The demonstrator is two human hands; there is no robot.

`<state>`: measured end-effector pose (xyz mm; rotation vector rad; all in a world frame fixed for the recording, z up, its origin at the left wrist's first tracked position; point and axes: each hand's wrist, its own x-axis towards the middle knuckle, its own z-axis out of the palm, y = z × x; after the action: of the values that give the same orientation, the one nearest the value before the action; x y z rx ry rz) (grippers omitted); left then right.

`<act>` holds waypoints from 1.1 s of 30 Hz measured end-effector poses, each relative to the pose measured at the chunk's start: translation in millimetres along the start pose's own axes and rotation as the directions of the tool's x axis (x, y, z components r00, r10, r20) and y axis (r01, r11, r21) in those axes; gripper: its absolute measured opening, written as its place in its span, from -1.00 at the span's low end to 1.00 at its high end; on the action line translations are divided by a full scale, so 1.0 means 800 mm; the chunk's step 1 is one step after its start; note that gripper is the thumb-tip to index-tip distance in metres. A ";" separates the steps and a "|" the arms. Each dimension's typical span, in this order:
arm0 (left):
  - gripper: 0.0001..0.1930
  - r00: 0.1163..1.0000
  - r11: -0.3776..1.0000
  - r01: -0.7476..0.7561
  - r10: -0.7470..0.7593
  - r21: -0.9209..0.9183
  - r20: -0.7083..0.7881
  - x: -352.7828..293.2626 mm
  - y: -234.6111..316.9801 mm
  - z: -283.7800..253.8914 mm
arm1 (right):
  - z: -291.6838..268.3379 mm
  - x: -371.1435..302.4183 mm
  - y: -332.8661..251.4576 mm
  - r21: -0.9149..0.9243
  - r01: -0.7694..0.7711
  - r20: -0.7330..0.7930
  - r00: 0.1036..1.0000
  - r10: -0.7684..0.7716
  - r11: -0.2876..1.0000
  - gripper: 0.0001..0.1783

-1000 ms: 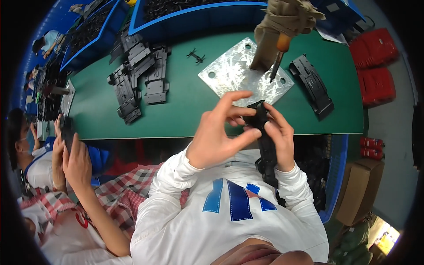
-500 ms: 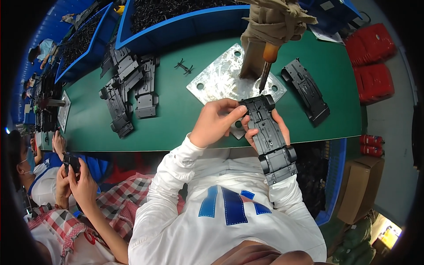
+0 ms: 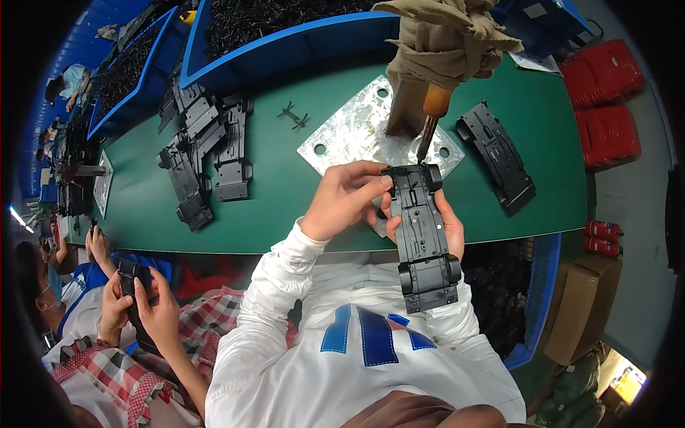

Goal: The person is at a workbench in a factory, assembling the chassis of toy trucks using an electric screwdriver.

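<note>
Holding a dark elongated part between both hands, a co-worker in a red, black and white checked apron fills the lower left of the frame. A large blue plastic bin, heaped with small dark pieces, spans the upper left to upper centre. Below it, a loose pile of flat black plastic chassis-like parts lies on the smooth green tabletop. A small, spindly black piece rests to the pile's right, then a silvery square metal plate with corner holes.

Near the centre, the person's left hand pinches the upper left corner of a long black plastic chassis with wheel-arch bulges, thumb on its face. This chassis is held just right of centre, over the table's near edge. The right hand grips it from behind, fingers showing along both sides. A pointed tool with an amber handle hangs beneath a brown cloth wrapping at upper centre-right; its tip is at the chassis's top end, though contact cannot be told. Farther right lies a similar single black chassis.
</note>
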<state>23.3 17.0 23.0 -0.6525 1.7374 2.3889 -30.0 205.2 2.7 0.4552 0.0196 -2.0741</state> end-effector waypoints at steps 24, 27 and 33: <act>-0.66 0.990 0.992 -0.116 0.113 -0.047 -0.079 -0.005 -0.007 -0.007 | 0.047 0.000 0.017 0.042 -0.004 -0.130 0.991 0.010 0.999 -0.42; -0.64 0.992 0.990 -0.119 0.114 -0.081 -0.062 -0.012 -0.001 -0.012 | 0.027 0.002 0.009 0.082 -0.037 -0.097 0.994 0.045 0.996 -0.30; -0.64 0.994 0.987 -0.105 0.101 -0.122 -0.035 -0.003 -0.011 -0.005 | 0.027 -0.001 -0.006 0.170 -0.058 -0.132 0.988 0.081 0.984 -0.33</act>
<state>29.7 16.2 15.3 -0.6303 1.6833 2.5871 -40.3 204.4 22.1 0.6923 -0.0860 -1.9803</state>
